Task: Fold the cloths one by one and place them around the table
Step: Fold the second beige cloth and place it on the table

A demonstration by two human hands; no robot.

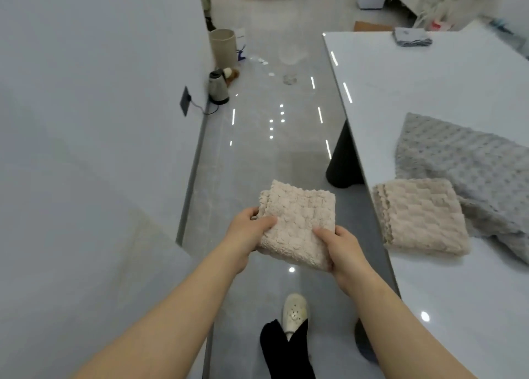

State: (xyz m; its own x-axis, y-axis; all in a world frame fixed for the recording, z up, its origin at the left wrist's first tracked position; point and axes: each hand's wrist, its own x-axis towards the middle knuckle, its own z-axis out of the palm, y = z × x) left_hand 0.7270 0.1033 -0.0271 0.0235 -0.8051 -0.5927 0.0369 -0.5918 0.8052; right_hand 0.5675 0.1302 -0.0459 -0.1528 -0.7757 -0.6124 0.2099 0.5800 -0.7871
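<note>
A folded beige cloth [297,215] is held in the air over the floor, left of the white table [400,92]. My left hand [249,230] grips its left edge, thumb on top. My right hand [340,250] grips its near right corner. A second folded beige cloth [420,215] lies at the table's near left edge. Behind and beside it an unfolded grey dotted cloth [463,161] is spread on the table. A small folded grey cloth [412,36] lies at the table's far end.
A white wall [100,121] runs along my left, leaving a narrow glossy floor aisle [272,135]. A kettle [218,88] and a beige bin [223,48] stand by the wall ahead. The table's dark leg [342,161] stands at the aisle's right. My shoe [294,313] shows below.
</note>
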